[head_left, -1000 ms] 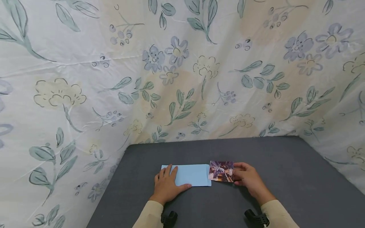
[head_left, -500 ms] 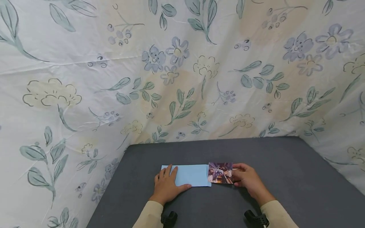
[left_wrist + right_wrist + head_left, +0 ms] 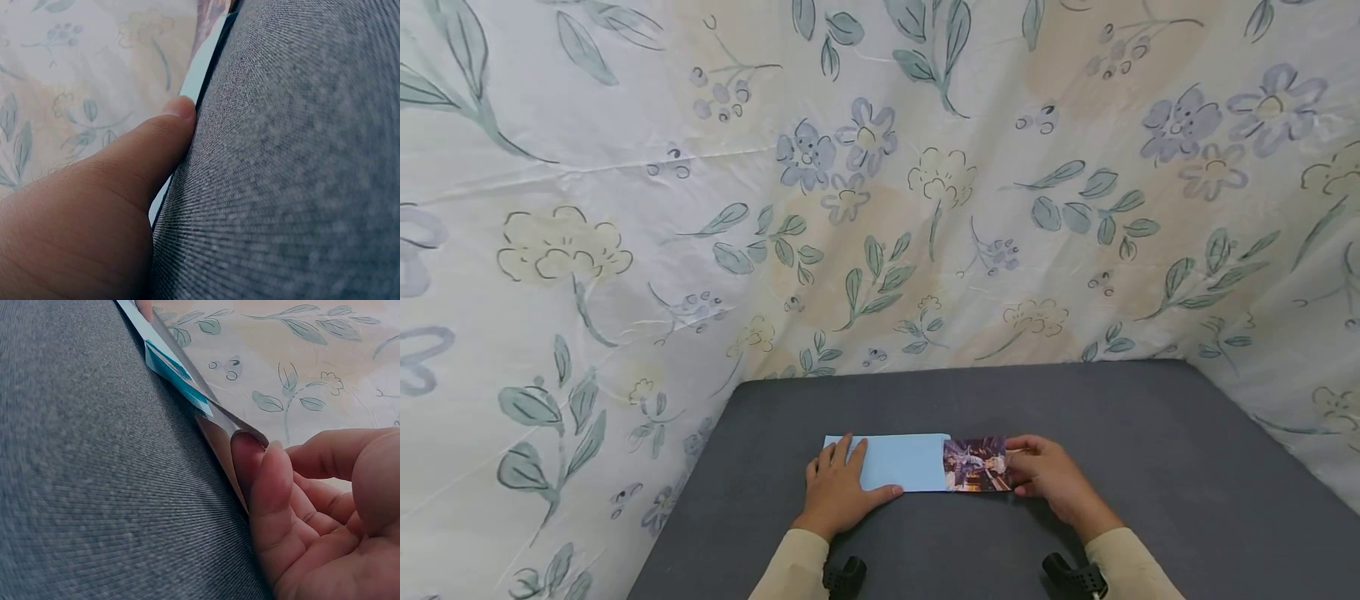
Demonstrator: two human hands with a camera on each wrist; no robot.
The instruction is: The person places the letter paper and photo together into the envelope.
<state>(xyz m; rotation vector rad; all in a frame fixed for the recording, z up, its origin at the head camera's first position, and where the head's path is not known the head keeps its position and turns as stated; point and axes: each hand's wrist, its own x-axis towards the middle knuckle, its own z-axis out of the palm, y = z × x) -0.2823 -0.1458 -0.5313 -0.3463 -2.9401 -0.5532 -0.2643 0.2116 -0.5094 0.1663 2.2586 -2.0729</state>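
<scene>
A light blue envelope [image 3: 904, 463] lies flat on the grey table. My left hand [image 3: 840, 487] rests on its left part with fingers spread, the thumb [image 3: 178, 112] along the near edge in the left wrist view. At the envelope's right end is a glossy photo card [image 3: 976, 464] with a purple, busy print. Its right edge is pinched between thumb and fingers of my right hand [image 3: 1051, 482]. The card's left edge overlaps the envelope's end in the head view. In the right wrist view, the envelope's end [image 3: 178, 378] gapes a little, with the bent card [image 3: 240, 422] right at it.
A grey cloth-covered table [image 3: 940, 550] spreads around both hands. Behind it and at both sides hangs a white floral curtain [image 3: 880, 208]. Black wrist camera mounts [image 3: 846, 577] sit below the hands, beside pale sleeves [image 3: 793, 562].
My right hand has brought the photo card slightly left and nearer to me, so it now lines up with the envelope's end. The left hand and envelope have stayed in place.
</scene>
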